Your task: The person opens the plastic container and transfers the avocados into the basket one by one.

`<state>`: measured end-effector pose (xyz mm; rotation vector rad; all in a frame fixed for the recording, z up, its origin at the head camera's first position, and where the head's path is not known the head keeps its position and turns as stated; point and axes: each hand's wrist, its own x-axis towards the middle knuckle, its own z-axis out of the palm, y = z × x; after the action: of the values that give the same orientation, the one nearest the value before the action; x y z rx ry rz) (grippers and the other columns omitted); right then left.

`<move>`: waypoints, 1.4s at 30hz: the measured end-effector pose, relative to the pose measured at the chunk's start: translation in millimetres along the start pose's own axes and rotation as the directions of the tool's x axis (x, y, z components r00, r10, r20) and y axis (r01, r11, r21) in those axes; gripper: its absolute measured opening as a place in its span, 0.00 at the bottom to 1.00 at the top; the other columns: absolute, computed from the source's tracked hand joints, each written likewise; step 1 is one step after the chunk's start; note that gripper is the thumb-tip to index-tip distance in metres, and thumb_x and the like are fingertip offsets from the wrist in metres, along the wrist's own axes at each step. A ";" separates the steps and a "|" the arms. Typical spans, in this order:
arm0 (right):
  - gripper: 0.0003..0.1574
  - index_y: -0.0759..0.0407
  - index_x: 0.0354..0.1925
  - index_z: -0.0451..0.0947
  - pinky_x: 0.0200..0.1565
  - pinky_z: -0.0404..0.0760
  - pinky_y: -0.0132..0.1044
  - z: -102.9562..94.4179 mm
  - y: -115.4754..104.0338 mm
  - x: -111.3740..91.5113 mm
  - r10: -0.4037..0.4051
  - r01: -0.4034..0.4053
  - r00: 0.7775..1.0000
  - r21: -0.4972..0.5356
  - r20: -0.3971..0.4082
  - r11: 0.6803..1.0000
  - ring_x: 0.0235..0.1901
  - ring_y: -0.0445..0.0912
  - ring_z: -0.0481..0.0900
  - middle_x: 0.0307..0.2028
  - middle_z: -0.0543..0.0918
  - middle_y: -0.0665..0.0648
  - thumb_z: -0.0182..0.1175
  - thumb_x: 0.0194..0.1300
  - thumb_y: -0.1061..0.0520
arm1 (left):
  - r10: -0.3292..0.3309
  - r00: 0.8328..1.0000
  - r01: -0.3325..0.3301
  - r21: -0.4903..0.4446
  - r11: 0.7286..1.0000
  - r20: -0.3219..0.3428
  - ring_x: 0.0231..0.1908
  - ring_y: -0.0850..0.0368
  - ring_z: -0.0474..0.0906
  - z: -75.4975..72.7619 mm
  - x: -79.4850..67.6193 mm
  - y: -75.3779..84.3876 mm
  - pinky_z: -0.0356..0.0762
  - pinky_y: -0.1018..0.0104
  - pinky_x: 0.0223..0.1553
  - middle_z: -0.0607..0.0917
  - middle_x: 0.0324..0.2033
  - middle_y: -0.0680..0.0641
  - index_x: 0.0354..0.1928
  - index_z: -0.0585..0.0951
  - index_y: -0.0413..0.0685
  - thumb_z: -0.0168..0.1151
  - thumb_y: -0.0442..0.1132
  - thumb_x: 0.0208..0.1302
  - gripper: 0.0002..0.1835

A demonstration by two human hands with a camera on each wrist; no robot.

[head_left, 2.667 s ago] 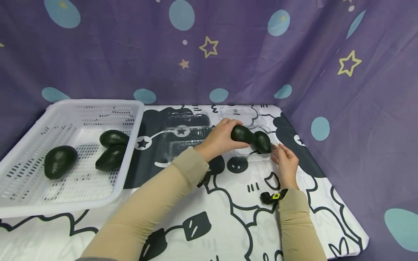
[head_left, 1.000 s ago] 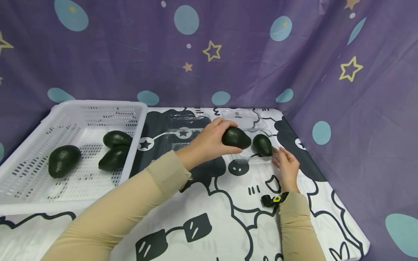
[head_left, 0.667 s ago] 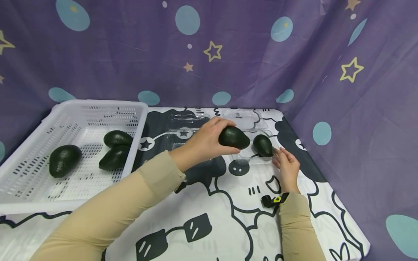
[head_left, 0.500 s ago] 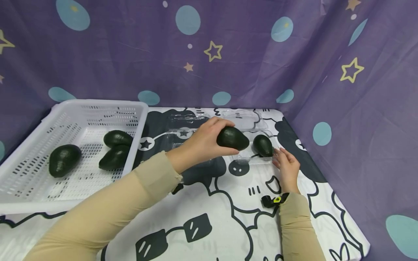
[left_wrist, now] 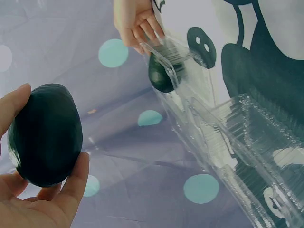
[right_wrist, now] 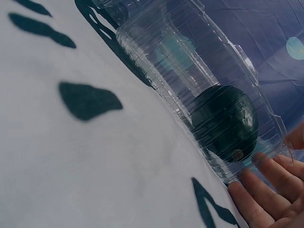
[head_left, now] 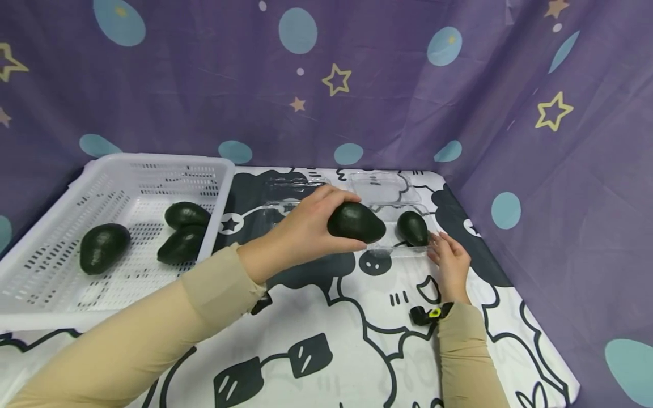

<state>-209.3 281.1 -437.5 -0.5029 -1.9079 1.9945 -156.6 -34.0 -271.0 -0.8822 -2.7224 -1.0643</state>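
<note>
In the head view, my left hand [head_left: 301, 229] grips a dark green avocado [head_left: 357, 222] in the air above the left part of a clear plastic clamshell container [head_left: 393, 251]. The left wrist view shows the fingers and thumb curled round this held avocado [left_wrist: 46, 135]. A second avocado [head_left: 412, 228] lies at the right end of the container, whose lid [head_left: 382, 187] stands open at the back. My right hand [head_left: 450, 262] holds the container's right edge; in the right wrist view its fingers [right_wrist: 266, 190] are at the corner by the avocado [right_wrist: 225, 121].
At left stands a white perforated basket [head_left: 223, 198] with an avocado [head_left: 104, 248] on one side and two more avocados [head_left: 183, 243] touching at the other. Another clear container [head_left: 296, 186] sits left of the first, partly hidden by my left hand. A purple curtain [head_left: 214, 85] hangs behind the patterned tabletop.
My left hand has drawn back left with its avocado, from touching or overlapping the other avocado to a visible gap. My right hand keeps its place at the container's edge.
</note>
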 end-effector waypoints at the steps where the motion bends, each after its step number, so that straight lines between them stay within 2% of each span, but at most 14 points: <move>1: 0.26 0.65 0.64 0.72 0.45 0.84 0.27 -0.3 0.1 0.1 0.004 -0.004 1.000 0.003 0.000 1.000 0.42 0.35 0.84 0.58 0.80 0.64 0.52 0.73 0.54 | 0.010 1.000 -0.010 0.000 1.000 0.001 0.53 0.51 0.75 -0.8 -1.6 1.3 0.79 0.54 0.53 0.75 0.56 0.47 0.64 0.75 0.53 0.76 0.53 0.52 0.37; 7: 0.26 0.66 0.64 0.72 0.45 0.84 0.27 -2.2 0.1 0.0 0.010 -0.010 1.000 0.020 0.002 1.000 0.42 0.35 0.84 0.44 0.85 0.47 0.52 0.73 0.54 | 0.042 0.999 -0.042 0.005 0.999 0.013 0.51 0.53 0.75 -5.8 -8.7 8.6 0.79 0.54 0.52 0.75 0.54 0.48 0.64 0.75 0.54 0.77 0.53 0.52 0.37; 12: 0.27 0.67 0.64 0.72 0.44 0.84 0.27 -2.3 -0.4 -0.2 -0.001 0.001 1.000 0.033 0.002 0.999 0.42 0.35 0.85 0.39 0.85 0.41 0.52 0.73 0.55 | 0.036 0.999 -0.036 0.007 0.999 0.014 0.53 0.52 0.75 -11.1 -12.1 10.6 0.79 0.53 0.53 0.75 0.56 0.48 0.64 0.75 0.55 0.77 0.53 0.52 0.36; 18: 0.26 0.68 0.63 0.72 0.43 0.84 0.27 -1.2 0.0 -0.2 0.000 0.000 1.000 0.047 0.001 0.999 0.40 0.35 0.85 0.38 0.86 0.41 0.53 0.73 0.55 | 0.027 1.000 -0.027 0.009 1.000 0.011 0.53 0.50 0.75 -18.2 -15.4 6.9 0.78 0.52 0.54 0.75 0.57 0.47 0.63 0.76 0.54 0.77 0.53 0.51 0.36; 24: 0.25 0.67 0.63 0.73 0.44 0.84 0.27 0.3 1.0 0.5 0.004 -0.004 1.000 0.039 0.001 0.999 0.40 0.34 0.85 0.46 0.86 0.50 0.53 0.73 0.55 | 0.017 1.000 -0.017 0.031 0.999 0.003 0.55 0.48 0.74 -28.2 -19.4 1.0 0.78 0.50 0.53 0.74 0.59 0.46 0.63 0.75 0.54 0.77 0.52 0.51 0.37; 31: 0.27 0.65 0.64 0.72 0.45 0.84 0.27 0.7 -0.5 0.8 0.020 -0.020 1.000 0.011 0.012 1.000 0.42 0.35 0.84 0.46 0.84 0.48 0.52 0.73 0.53 | -0.038 0.999 0.038 0.049 0.998 -0.004 0.56 0.48 0.73 -39.8 -24.4 -4.1 0.77 0.49 0.55 0.74 0.59 0.48 0.65 0.74 0.54 0.79 0.52 0.50 0.39; 37: 0.28 0.64 0.66 0.71 0.47 0.83 0.27 -0.3 -1.5 0.4 0.025 -0.025 1.000 -0.015 0.018 1.000 0.45 0.36 0.83 0.54 0.82 0.55 0.51 0.74 0.51 | -0.069 0.998 0.069 0.055 0.996 -0.003 0.56 0.48 0.73 -45.5 -29.2 -7.0 0.78 0.49 0.53 0.74 0.59 0.48 0.65 0.74 0.57 0.79 0.52 0.49 0.39; 42: 0.28 0.66 0.65 0.71 0.46 0.84 0.27 -0.4 0.7 0.1 0.016 -0.016 1.000 0.009 0.008 1.000 0.42 0.35 0.84 0.47 0.84 0.50 0.52 0.73 0.53 | -0.084 0.996 0.084 0.061 0.995 -0.013 0.58 0.47 0.72 -51.3 -33.3 -9.8 0.77 0.48 0.55 0.73 0.63 0.48 0.65 0.74 0.57 0.79 0.52 0.49 0.40</move>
<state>-209.2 281.5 -438.2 -0.5110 -1.9043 2.0172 -140.6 -89.1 -247.5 -0.7575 -2.7899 -0.9906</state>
